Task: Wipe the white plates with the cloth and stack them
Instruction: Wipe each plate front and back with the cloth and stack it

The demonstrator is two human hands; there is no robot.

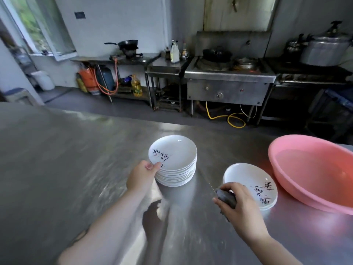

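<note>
Over steel counter, left hand pinches top plate of stack; right hand grips dark cloth.

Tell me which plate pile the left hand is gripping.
The tall stack: the left hand pinches its top plate's rim. The short pile sits beside the pink basin.

Left hand pinching, right hand clenched.
</note>
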